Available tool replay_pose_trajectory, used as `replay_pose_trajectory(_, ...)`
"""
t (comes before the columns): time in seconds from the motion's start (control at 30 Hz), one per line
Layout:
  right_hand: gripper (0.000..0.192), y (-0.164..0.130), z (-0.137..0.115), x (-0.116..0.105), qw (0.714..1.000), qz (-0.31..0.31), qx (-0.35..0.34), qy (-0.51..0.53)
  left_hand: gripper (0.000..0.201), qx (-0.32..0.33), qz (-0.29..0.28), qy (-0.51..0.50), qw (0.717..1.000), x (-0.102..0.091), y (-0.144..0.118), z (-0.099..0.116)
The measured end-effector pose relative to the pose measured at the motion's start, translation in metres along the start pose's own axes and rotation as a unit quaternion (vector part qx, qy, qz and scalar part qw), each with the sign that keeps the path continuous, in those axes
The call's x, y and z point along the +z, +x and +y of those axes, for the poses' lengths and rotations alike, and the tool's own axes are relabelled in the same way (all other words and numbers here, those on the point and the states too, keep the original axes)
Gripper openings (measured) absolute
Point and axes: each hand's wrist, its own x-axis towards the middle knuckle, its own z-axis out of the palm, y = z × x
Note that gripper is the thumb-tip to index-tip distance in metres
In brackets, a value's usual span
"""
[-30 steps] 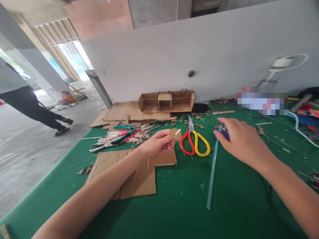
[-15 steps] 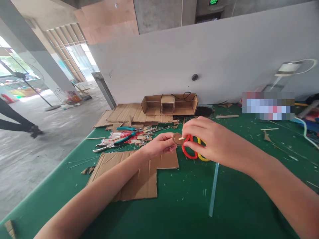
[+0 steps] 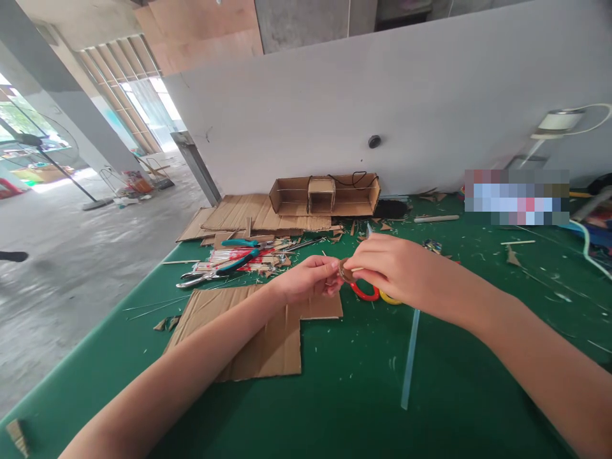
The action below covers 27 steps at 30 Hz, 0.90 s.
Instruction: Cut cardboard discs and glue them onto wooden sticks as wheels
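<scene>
Well to the left of the cardboard box (image 3: 321, 187), a floor fan (image 3: 29, 139) is seen beyond the green table (image 3: 349, 408). On the near left side of the box, teal-handled pliers (image 3: 243, 262) are laid among packets (image 3: 217, 256) of thin wooden sticks. Nearer than these, a cardboard sheet (image 3: 268, 347) is spread flat, its upper part crossed by the left forearm.

Straight in front of the box, a small cardboard disc (image 3: 343, 271) is pinched by the left hand (image 3: 313, 278) between thumb and fingers, held up above the table. Just to the right of that, a short stick (image 3: 358, 269) is set against the disc and seems to be gripped by the thumb and forefinger of the right hand (image 3: 388, 260), though the contact is partly hidden by the fingers.

In front of the box's right end, scissors (image 3: 365, 292) with red and yellow handles are partly covered by the right hand. Farther forward and to the right, a clear strip (image 3: 411, 363) is stretched along the table. Well to the right of the box, a lamp (image 3: 557, 122) is stood near the wall.
</scene>
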Motion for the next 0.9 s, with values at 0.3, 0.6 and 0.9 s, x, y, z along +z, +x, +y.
replay_pose_trajectory(0.3, 0.024, -0.001, 0.000, 0.007, 0.999, 0.019, -0.027, -0.028, 0.036, -0.003, -0.001, -0.056, 0.998, 0.000, 0.002, -0.001)
replay_pose_trajectory(0.6, 0.022, -0.001, -0.001, 0.016, 0.996, 0.074, -0.012, -0.040, 0.031, 0.013, 0.010, -0.096, 0.995, -0.001, 0.002, -0.002)
replay_pose_trajectory(0.9, 0.020, 0.002, -0.002, 0.022, 0.991, 0.120, 0.060, 0.008, 0.030, 0.021, 0.036, -0.105, 0.994, -0.001, 0.004, -0.003)
